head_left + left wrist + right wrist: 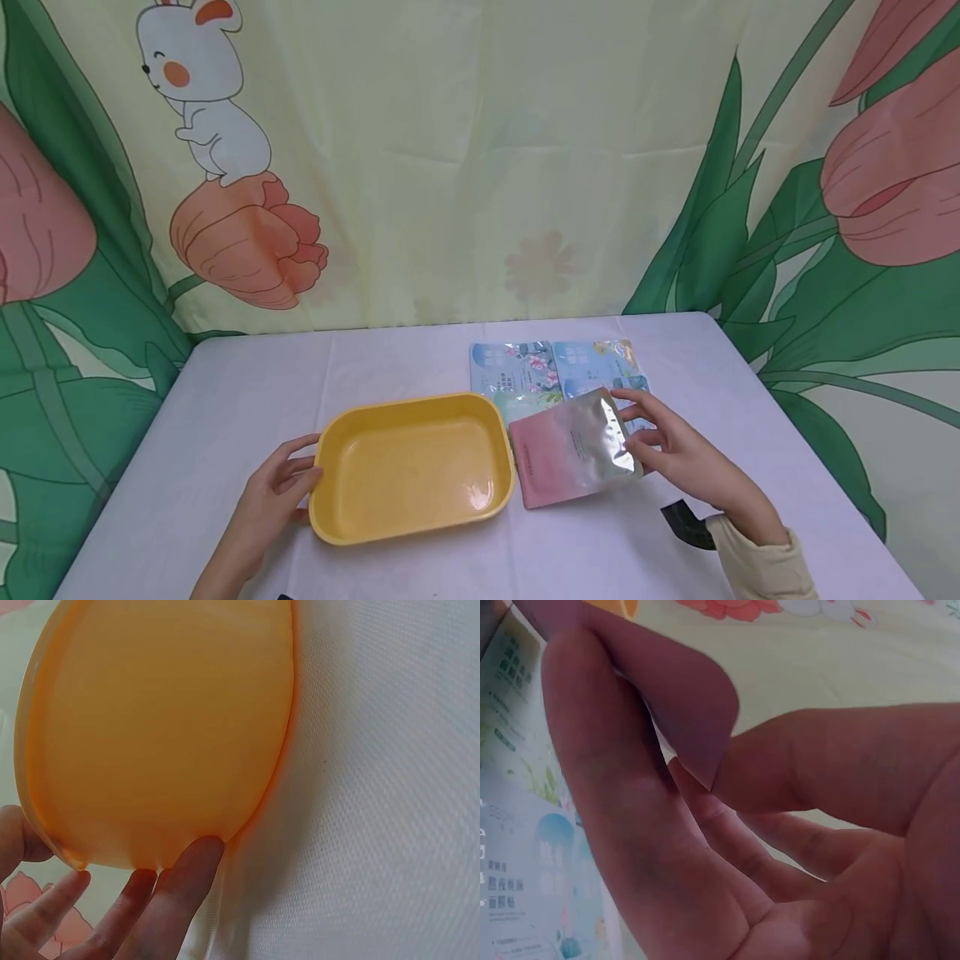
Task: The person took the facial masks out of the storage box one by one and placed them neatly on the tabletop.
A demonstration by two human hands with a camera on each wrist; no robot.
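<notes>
A yellow tray [412, 467] lies near the middle of the table, its inside bare. My left hand [272, 492] holds its left end, and the left wrist view shows fingertips [201, 851] against the tray's outer wall [165, 735]. My right hand [678, 446] pinches the right edge of a pink and silver face mask packet [570, 450], which is tilted just right of the tray. In the right wrist view, thumb and fingers are at the packet's corner [694, 697]. Its far side is hidden there.
Behind the held packet lie several blue and green face mask packets, among them a floral one [517, 367] and a blue one [596, 367], partly covered. A white cloth [397, 575] covers the table. A printed curtain [450, 167] hangs at its back edge.
</notes>
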